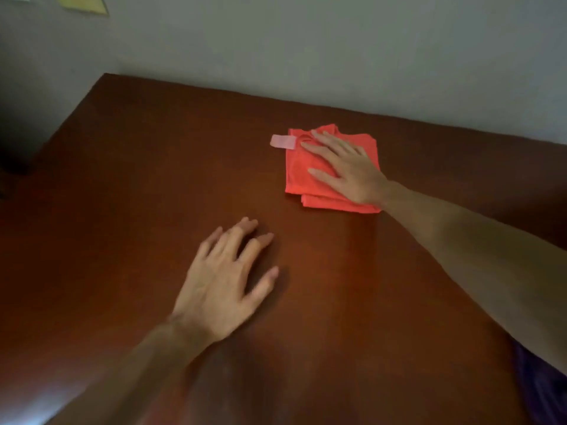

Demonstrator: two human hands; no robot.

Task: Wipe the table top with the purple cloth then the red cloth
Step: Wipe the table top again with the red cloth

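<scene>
While I'm watching the head feed, nearest thing is a purple patch (543,391) tucked at the 5 o'clock corner, under the right forearm. Can't tell if that's the purple cloth, only a sliver shows. Next up, left hand (225,283) sits a bit below centre, around 7 o'clock, palm down over the table (122,185), fingers spread and loose, gripping nothing. It's kinda blurry, so I can't say whether the fingertips actually touch the wood. Further out at about 1 o'clock, right hand (346,170) lies flat on the red cloth (299,173), fingers straight and fanned, pressing on it rather than pinching. Cloth is folded into a rough square, layers showing along its near edge, lying on the table well apart from the left hand. A pale tag (283,141) sticks out from its far left corner. Beyond that, a grey wall (337,47), with a yellow note (84,2) at 11 o'clock.
</scene>
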